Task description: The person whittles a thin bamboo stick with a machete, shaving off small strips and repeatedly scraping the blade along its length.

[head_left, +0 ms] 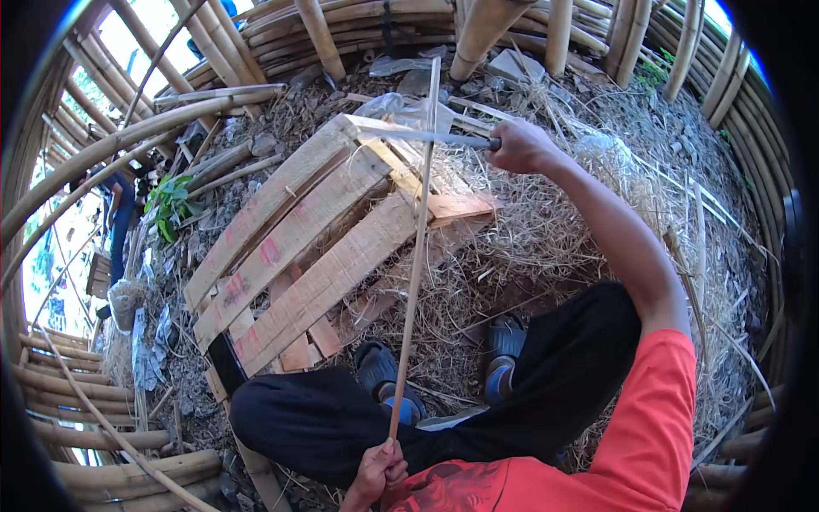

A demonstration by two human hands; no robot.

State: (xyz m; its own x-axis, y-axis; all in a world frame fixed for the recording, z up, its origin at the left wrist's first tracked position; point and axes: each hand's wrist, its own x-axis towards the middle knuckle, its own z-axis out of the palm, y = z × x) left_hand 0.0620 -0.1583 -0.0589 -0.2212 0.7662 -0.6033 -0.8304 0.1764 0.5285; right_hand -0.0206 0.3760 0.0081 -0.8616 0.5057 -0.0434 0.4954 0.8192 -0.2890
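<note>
My left hand (380,471), low in the head view near my shirt, is closed round the lower end of a long, thin bamboo strip (415,273). The strip runs up and away from me past the wooden pallet. At the top right, my right hand (519,147) grips the dark handle of a large knife (461,139). Its long blade points left and crosses the strip near its far end, above the pallet's corner. The wooden pallet (320,286), made of pale slats with red marks, lies tilted in front of me.
Fine shavings (546,218) cover the ground right of the pallet. Bamboo fencing (384,34) curves round the far side and both flanks. Bent bamboo poles (128,136) reach in from the left, near a green plant (166,205). Beyond the fence stands a person (119,213).
</note>
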